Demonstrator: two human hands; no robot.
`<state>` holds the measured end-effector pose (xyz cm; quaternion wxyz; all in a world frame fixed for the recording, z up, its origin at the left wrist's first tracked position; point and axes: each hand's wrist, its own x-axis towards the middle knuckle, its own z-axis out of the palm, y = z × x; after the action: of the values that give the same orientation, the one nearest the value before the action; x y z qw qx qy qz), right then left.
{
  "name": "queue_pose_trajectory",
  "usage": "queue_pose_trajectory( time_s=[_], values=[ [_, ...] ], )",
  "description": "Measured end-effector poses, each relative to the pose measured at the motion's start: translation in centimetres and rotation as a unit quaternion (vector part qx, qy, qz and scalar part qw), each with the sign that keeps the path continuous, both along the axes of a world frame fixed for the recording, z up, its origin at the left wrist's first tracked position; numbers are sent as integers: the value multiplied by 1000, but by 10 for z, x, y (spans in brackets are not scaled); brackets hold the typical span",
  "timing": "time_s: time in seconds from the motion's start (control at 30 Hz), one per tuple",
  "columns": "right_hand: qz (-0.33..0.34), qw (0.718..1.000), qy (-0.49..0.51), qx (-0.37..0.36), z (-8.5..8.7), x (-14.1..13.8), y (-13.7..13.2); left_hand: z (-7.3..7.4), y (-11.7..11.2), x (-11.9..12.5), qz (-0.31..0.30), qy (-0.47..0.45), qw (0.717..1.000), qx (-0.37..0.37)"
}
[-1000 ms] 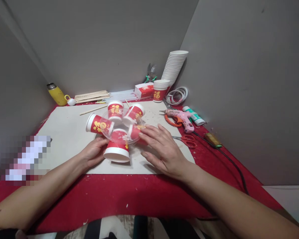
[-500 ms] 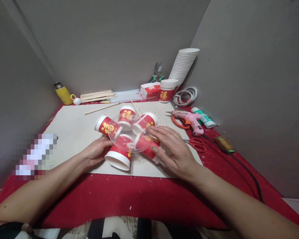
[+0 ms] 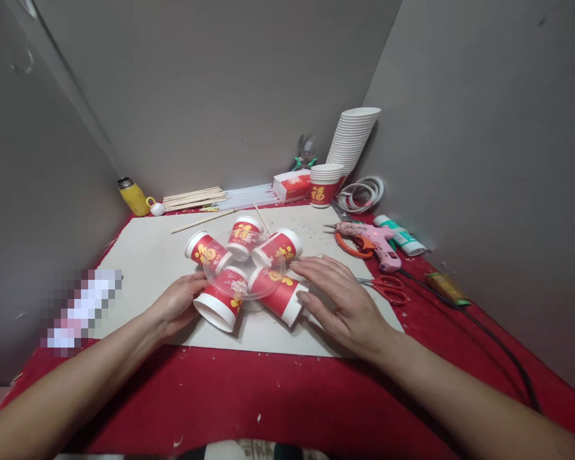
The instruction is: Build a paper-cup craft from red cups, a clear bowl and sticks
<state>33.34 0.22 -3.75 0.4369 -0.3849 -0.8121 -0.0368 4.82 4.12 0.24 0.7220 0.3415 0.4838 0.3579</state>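
Several red paper cups with white rims and gold characters lie on their sides in a ring, bases inward; a front-left paper cup (image 3: 223, 300) and a front-right paper cup (image 3: 280, 294) are nearest me. Over their inner ends sits a round clear plastic dish (image 3: 244, 265), with whitish patches showing through it. My left hand (image 3: 182, 303) grips the front-left cup's outer side, its fingertips partly hidden behind that cup. On the other side, my right hand (image 3: 338, 300) has its fingers stretched out and thumb apart, beside the front-right cup and seemingly touching its rim.
Beneath the cups is a pale board (image 3: 148, 255) on a red-covered table (image 3: 220, 390). To the right lie a pink glue gun (image 3: 371, 239) with a black cord and red-handled scissors (image 3: 386, 289). Stacked cups (image 3: 352, 144), wooden sticks (image 3: 196, 198) and a yellow bottle (image 3: 133, 197) stand along the back.
The ring of cups has turned slightly, the front-right cup now lying clearer of my right hand. My right fingers have come away from the dish's edge. The whole view has shifted a little.
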Motion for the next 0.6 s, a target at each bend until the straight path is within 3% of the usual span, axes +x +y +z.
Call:
queue_pose_trajectory(
  time_s=[0.13, 0.23, 0.33, 0.4, 0.5, 0.57, 0.6],
  values=[
    [-7, 1000, 7, -10, 2, 0, -2, 0, -4, -16, -21, 28, 999, -19],
    [-10, 1000, 9, -19, 3, 1, -4, 4, -11, -36, -65, 105, 992, -37],
    [-12, 999, 17, -30, 5, 3, -7, 21, -21, -59, -134, 198, 971, -6],
    [-8, 999, 14, -33, 7, 3, -8, 38, -24, -70, -142, 254, 954, 74],
    [0, 1000, -2, -24, 10, 3, -10, 63, -11, -73, -60, 372, 892, 250],
    [0, 1000, -4, -14, 11, 3, -10, 72, 13, -67, -43, 456, 817, 350],
    [-2, 1000, -4, -11, 11, 3, -10, 74, 30, -63, -54, 507, 765, 393]
  ],
)
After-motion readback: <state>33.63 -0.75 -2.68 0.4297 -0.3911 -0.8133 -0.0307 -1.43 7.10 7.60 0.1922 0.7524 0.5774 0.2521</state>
